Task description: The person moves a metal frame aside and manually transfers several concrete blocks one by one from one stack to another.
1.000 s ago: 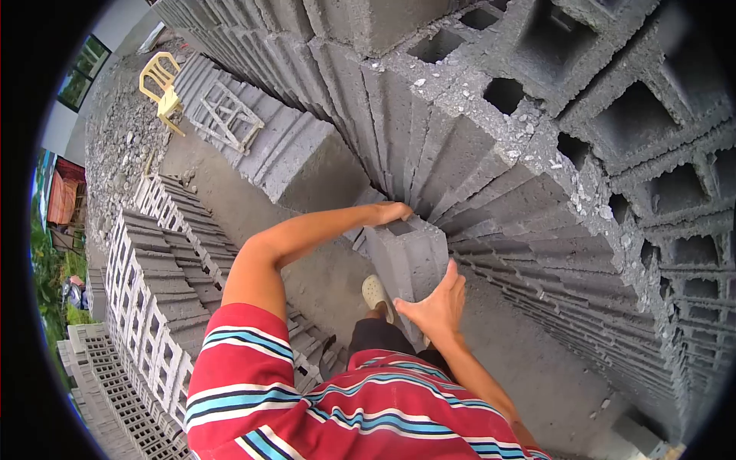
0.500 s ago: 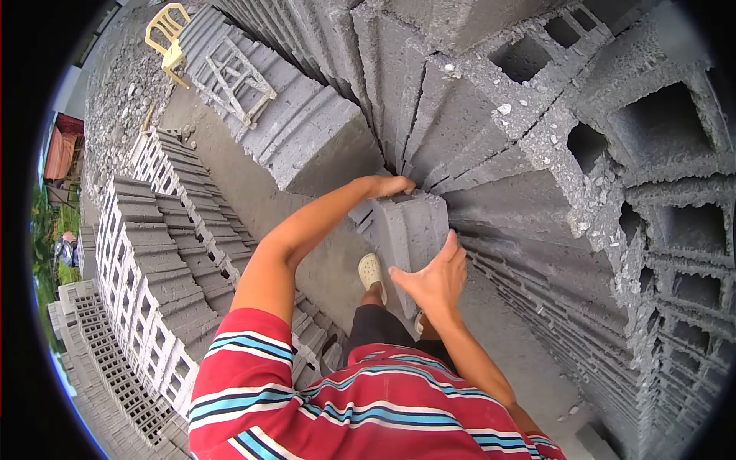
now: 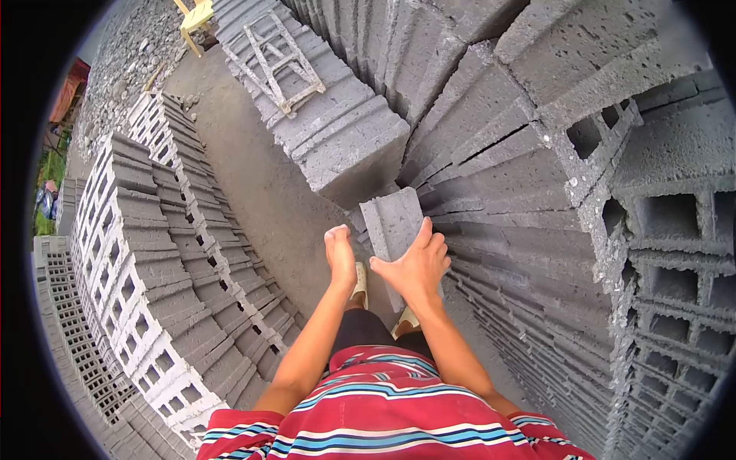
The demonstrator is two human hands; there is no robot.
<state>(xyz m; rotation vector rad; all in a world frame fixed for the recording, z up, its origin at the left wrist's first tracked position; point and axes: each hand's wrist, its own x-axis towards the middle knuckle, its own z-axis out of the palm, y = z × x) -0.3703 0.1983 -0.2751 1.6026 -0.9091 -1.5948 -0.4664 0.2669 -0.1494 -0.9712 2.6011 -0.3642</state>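
A grey concrete block [image 3: 392, 215] stands in front of me, close to the foot of the tall stacked wall. My right hand [image 3: 416, 264] is over its near part, thumb and fingers spread apart. To the left of the block, my left hand [image 3: 340, 251] is raised with nothing in it, its fingers loosely bent and apart from the block. Just beyond the block is the end of a row of concrete blocks [image 3: 360, 153]. My feet, in light clogs [image 3: 360, 284], are just under my hands.
A tall wall of stacked hollow blocks [image 3: 529, 245] rises close on my right. Lower block stacks [image 3: 176, 276] run along the left. A metal frame [image 3: 280, 65] lies on the row ahead, with a yellow chair [image 3: 196, 17] and gravel [image 3: 126, 69] beyond.
My left hand has left the far edge of the block and come back toward me, to its left side. My right hand stays spread over the block. The view has shifted.
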